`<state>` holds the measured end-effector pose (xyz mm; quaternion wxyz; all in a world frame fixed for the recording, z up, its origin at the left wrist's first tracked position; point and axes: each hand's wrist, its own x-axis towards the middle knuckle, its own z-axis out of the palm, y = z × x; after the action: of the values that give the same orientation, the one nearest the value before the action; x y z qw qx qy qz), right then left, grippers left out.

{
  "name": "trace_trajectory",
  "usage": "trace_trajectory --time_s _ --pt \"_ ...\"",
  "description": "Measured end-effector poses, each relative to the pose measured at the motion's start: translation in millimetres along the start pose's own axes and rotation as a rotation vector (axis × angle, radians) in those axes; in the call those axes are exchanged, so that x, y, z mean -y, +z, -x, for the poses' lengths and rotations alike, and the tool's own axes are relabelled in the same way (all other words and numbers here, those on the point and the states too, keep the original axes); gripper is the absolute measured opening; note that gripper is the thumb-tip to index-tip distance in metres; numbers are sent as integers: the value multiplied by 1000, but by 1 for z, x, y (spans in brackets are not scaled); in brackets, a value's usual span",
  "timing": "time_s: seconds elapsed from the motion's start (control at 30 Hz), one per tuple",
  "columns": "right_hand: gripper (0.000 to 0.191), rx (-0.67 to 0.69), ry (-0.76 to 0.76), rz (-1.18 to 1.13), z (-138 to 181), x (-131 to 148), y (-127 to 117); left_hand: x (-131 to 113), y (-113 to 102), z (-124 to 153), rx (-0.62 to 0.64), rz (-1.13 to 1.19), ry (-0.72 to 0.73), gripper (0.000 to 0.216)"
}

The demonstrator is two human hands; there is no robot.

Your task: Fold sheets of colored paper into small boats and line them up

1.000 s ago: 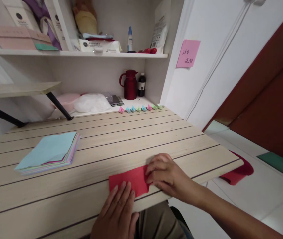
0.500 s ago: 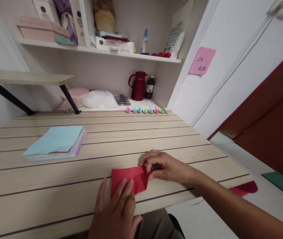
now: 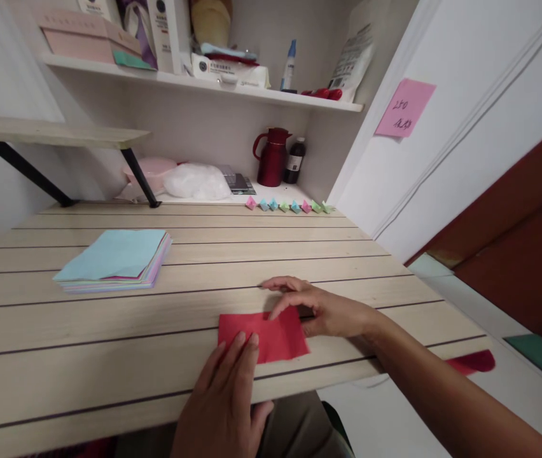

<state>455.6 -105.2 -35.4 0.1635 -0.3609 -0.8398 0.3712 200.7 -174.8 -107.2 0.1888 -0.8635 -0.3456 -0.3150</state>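
A red sheet of paper (image 3: 278, 340) lies on the wooden table near its front edge, with a crease toward its right end. My left hand (image 3: 228, 388) rests on the paper's left part, fingers stretched out and fingertips pressing it down. Over the right end of the sheet is my right hand (image 3: 323, 308), its fingers apart and curved. The index fingertip touches or hovers just above the paper; I cannot tell which. The right thumb is partly hidden behind the sheet's right edge.
A stack of coloured paper (image 3: 113, 257), light blue on top, lies at the left. Several small folded paper pieces (image 3: 284, 207) line the table's back edge. Behind them stand a dark red jug (image 3: 272, 159) and a dark bottle (image 3: 294, 162). A small raised shelf (image 3: 61, 132) stands at the back left.
The right end of the red paper, lifted and pinched by my right hand before, now lies flatter and reaches further right. My right fingers have opened. The view has shifted slightly.
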Motion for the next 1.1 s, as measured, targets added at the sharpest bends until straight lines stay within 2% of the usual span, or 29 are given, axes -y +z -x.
trace_trajectory --time_s 0.1,0.2,0.33,0.47,0.63,0.93,1.1 --pt "19 14 -11 64 2 1 1 -1 0 -3 -14 -28 10 41" --pt "3 -76 -33 52 -2 -2 9 0 3 -1 27 -66 61 38" --pt "15 -209 -8 39 -11 -7 21 3 5 2 88 -120 97 35" --pt "21 -283 18 76 -17 -9 27 2 5 2 70 -117 98 35" --pt "29 -366 44 116 -23 -12 35 -6 11 4 36 -25 -49 38" --pt "33 -370 145 212 -28 -5 37 -7 13 7 24 -41 -39 37" --pt "34 -357 172 253 -29 -3 39 -8 11 6 45 -75 -84 42"
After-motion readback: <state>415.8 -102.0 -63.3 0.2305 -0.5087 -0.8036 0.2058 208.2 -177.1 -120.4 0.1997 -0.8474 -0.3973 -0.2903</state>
